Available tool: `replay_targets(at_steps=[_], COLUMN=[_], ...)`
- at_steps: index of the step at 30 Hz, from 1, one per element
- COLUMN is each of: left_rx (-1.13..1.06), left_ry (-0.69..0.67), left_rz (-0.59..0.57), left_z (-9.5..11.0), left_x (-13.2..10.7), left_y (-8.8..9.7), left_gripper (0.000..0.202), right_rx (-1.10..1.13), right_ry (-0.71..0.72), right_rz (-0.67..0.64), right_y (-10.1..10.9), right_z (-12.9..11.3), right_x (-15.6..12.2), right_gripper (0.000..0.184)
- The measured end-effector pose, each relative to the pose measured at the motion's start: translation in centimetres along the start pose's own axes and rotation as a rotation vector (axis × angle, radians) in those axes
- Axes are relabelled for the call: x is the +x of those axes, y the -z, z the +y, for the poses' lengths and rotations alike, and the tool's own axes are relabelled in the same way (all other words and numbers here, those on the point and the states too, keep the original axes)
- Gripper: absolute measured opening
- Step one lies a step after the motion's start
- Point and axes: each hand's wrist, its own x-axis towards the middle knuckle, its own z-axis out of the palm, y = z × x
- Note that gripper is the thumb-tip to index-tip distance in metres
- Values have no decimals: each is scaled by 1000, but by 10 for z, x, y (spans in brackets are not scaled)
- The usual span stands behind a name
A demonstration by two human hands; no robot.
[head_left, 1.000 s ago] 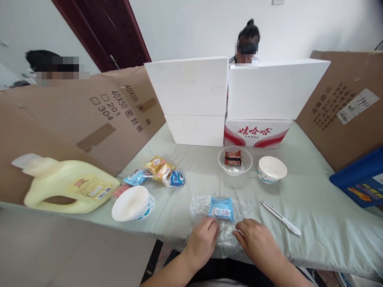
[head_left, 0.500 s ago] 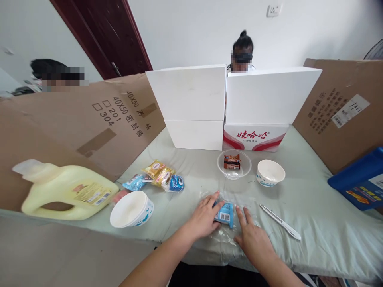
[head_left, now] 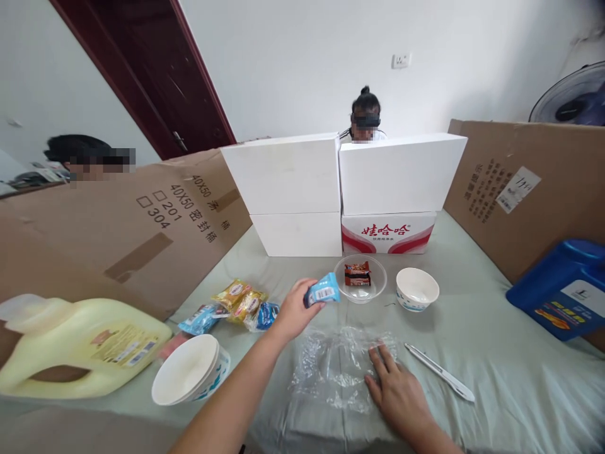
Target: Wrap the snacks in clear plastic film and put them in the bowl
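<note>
My left hand (head_left: 297, 307) grips a small light-blue snack packet (head_left: 324, 291) by its left end, raised above the cloth just left of a clear plastic bowl (head_left: 378, 284). Inside that bowl lies a brown wrapped snack (head_left: 358, 275). My right hand (head_left: 394, 381) lies flat, fingers spread, over the right edge of a crinkled clear plastic bag (head_left: 338, 372). A white pen-like tool (head_left: 439, 372), perhaps a utility knife, rests right of this hand. To the left sits a pile of snack packets in gold (head_left: 246, 306), dark blue (head_left: 267, 315) and light blue (head_left: 201, 319).
A white paper bowl (head_left: 416, 289) stands right of the clear one; stacked paper bowls (head_left: 186, 372) are front left. A yellow jug (head_left: 85, 347) and a blue bottle (head_left: 562, 290) flank the table. White boxes (head_left: 288, 176) and cardboard (head_left: 155, 246) wall it in. Two people sit beyond.
My left hand has lifted the light-blue packet off the plastic bag and carried it up toward the clear bowl. My right hand stays on the bag. The camera view has shifted.
</note>
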Motion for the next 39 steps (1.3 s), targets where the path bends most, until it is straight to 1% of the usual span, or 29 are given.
replay_targets(at_steps=[1,2,4,5,7,8,9,10,12,14,15,16,17,19,20,21,22,23,24,26,28,30,33,34,35,36,37,39], left_rx=[36,73,156,191,256,280,297,312,295,261,256,302,379,531,589,624,637,630,601,511,437,418,410,398,384,370,358,345], left_ry=[-29,-44,-31,-12,16,1,-32,-82,-200,-308,-358,-396,-348,-133,-18,61,89,66,1,-165,-270,-270,-222,-228,-243,-264,-283,-299], left_rz=[-3,-42,-170,-214,-229,-218,-216,-237,-357,-544,-630,-667,-656,-564,-506,-456,-422,-406,-407,-440,-498,-542,-611,-645,-681,-712,-732,-714], left_z=[8,17,34,42,56,63,68,73,77,71,65,56,47,27,19,13,8,5,3,0,-3,-7,-12,-12,-10,-7,-4,3], left_x=[14,28,52,61,70,68,61,49,16,-23,-40,-54,-65,-75,-76,-74,-72,-69,-67,-64,-64,-66,-71,-73,-74,-75,-74,-72], left_y=[-5,-11,-24,-31,-41,-45,-49,-54,-65,-76,-80,-83,-83,-78,-73,-68,-63,-61,-60,-65,-72,-77,-73,-71,-69,-69,-70,-76], left_gripper=[46,46,45,46,47,46,42,36,27,12,11,17,27,45,51,54,53,50,46,42,49,66,91,96,98,99,98,89], right_rx=[4,8,21,31,51,58,62,63,62,63,67,69,69,62,55,47,39,31,24,20,23,20,-35,-56,-70,-71,-56,-2], right_ry=[-2,-3,0,3,10,12,13,12,7,1,-2,-7,-16,-40,-51,-61,-62,-47,-16,75,140,129,-5,-49,-74,-67,-28,90], right_rz=[9,14,26,35,54,62,67,69,65,50,39,26,9,-38,-65,-87,-95,-85,-58,6,32,26,-55,-93,-115,-112,-80,25], right_y=[-1,-2,-3,-4,-6,-7,-7,-8,-7,-6,-5,-3,-2,4,9,15,21,28,35,45,48,47,46,48,51,54,57,57], right_z=[0,0,1,1,2,3,3,3,3,2,2,2,2,2,2,0,-2,-5,-8,-15,-18,-16,-8,-6,-5,-6,-8,-12], right_x=[0,0,0,-1,-1,-1,-1,-1,-1,-1,-2,-3,-4,-7,-7,-7,-5,-1,4,18,30,34,22,16,11,8,7,14], right_gripper=[48,48,47,47,46,46,46,45,44,43,44,45,47,51,52,52,50,45,38,25,23,24,42,42,39,34,29,29])
